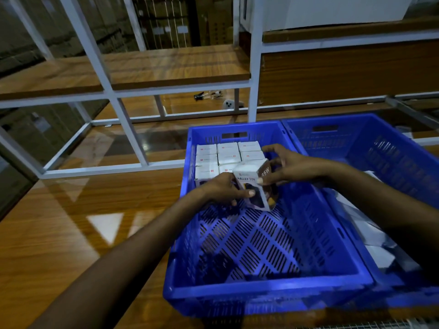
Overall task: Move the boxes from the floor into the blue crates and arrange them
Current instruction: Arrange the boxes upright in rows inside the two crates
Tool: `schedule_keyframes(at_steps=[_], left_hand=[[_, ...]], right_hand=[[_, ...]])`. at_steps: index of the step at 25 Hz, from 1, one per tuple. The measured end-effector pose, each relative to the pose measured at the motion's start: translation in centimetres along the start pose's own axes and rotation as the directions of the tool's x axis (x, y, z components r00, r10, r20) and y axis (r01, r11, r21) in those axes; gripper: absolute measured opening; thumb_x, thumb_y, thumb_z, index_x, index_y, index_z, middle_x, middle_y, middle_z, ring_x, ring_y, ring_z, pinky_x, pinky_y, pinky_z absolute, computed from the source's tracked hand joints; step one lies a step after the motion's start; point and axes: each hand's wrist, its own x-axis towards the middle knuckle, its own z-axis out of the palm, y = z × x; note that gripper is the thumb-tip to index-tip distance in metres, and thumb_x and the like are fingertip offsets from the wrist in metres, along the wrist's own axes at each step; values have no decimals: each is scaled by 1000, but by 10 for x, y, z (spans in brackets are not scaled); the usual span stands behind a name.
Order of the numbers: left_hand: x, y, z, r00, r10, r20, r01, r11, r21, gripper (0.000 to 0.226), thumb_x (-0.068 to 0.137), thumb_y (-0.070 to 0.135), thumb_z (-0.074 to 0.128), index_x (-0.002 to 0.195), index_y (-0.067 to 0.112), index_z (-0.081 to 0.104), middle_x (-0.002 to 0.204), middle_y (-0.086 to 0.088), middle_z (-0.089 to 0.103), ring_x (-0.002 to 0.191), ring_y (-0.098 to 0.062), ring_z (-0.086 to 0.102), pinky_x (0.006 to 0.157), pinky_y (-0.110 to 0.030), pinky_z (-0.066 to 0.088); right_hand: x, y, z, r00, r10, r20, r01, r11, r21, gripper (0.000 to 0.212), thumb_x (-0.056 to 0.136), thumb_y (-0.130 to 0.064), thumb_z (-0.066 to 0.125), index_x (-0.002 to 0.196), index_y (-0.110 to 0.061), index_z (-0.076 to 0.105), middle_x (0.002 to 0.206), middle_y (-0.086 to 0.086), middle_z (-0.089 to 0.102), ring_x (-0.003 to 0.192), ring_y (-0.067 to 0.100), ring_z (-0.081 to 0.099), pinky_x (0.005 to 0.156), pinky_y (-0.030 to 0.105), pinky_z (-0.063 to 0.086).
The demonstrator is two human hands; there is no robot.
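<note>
A blue slotted crate (261,293) sits in front of me on a glossy wooden surface. Several white boxes (228,154) stand packed in rows against its far wall. Both hands hold one white box (254,186) printed "HALLEY 20W", tilted, just in front of those rows and above the crate floor. My left hand (223,189) grips its near left side with the thumb on the front face. My right hand (288,166) grips its top right edge. A second blue crate (370,138) stands to the right with white boxes (377,255) lying in it, partly hidden by my right arm.
White metal shelf frames (133,129) with wooden boards rise behind and to the left of the crates. Small items, a black clip and a white device (229,104), lie on the board behind the frame. The wooden surface (71,233) stretches to the left.
</note>
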Motion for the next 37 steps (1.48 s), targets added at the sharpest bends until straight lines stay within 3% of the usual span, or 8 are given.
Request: schedule_keyframes(at_steps=[4, 6, 10, 13, 17, 25, 30, 37], left_hand=[[10, 0, 3, 996, 38, -82, -25, 987, 157, 64, 80, 44, 83, 132, 19, 54, 100, 2, 73, 80, -13, 69, 67, -31, 58], [15, -1, 4, 985, 64, -160, -23, 970, 243, 78, 75, 47, 85, 136, 25, 42, 86, 6, 67, 77, -15, 67, 62, -29, 51], [29, 5, -2, 966, 184, -185, -92, 904, 418, 70, 78, 41, 84, 135, 25, 46, 77, 8, 62, 75, -17, 64, 62, -32, 48], [46, 8, -7, 964, 179, -194, -73, 888, 454, 68, 77, 38, 85, 131, 21, 49, 89, -1, 70, 85, -23, 66, 71, -37, 52], [64, 11, -8, 965, 160, -206, -42, 875, 481, 66, 77, 35, 86, 127, 17, 47, 86, 2, 64, 82, -23, 62, 66, -33, 45], [82, 5, -7, 954, 105, -282, 133, 694, 708, 70, 78, 58, 76, 131, 24, 46, 104, -1, 65, 96, -24, 62, 65, -32, 37], [86, -1, -8, 948, 71, -309, 175, 695, 698, 71, 76, 60, 77, 131, 25, 49, 109, 0, 66, 99, -24, 63, 66, -32, 39], [87, -3, -4, 940, 102, -325, 173, 678, 715, 70, 79, 48, 80, 132, 21, 44, 116, -3, 65, 101, -27, 63, 69, -32, 40]], right_hand=[[11, 8, 7, 993, -103, -64, 76, 939, -334, 81, 75, -23, 90, 142, -27, 44, 122, 1, 65, 102, 14, 67, 88, 34, 60], [16, 10, 8, 992, -99, -81, 51, 888, -458, 79, 73, -23, 90, 139, -21, 48, 120, -2, 64, 103, 16, 64, 87, 33, 57], [35, 18, 5, 990, -75, -116, -20, 753, -657, 76, 67, -25, 91, 132, -18, 52, 118, 1, 61, 100, 20, 60, 79, 31, 53], [51, 25, 2, 979, -127, -159, -48, 613, -788, 66, 69, -24, 87, 127, -18, 56, 120, 8, 54, 109, 29, 59, 82, 41, 56], [62, 23, 3, 964, -189, -186, -101, 384, -918, 62, 77, -32, 80, 130, -14, 54, 127, 13, 47, 118, 34, 50, 86, 43, 51], [84, 26, 15, 964, -89, -249, -176, 488, -855, 49, 86, -8, 74, 128, -6, 50, 127, 16, 60, 112, 36, 64, 80, 38, 50], [95, 33, 23, 953, -56, -298, -221, 549, -807, 70, 83, -5, 76, 139, -4, 34, 120, 17, 64, 106, 37, 67, 68, 40, 46], [102, 33, 32, 941, 1, -339, -237, 718, -654, 86, 86, -10, 73, 148, -7, 13, 118, 17, 62, 100, 35, 66, 69, 42, 51]])
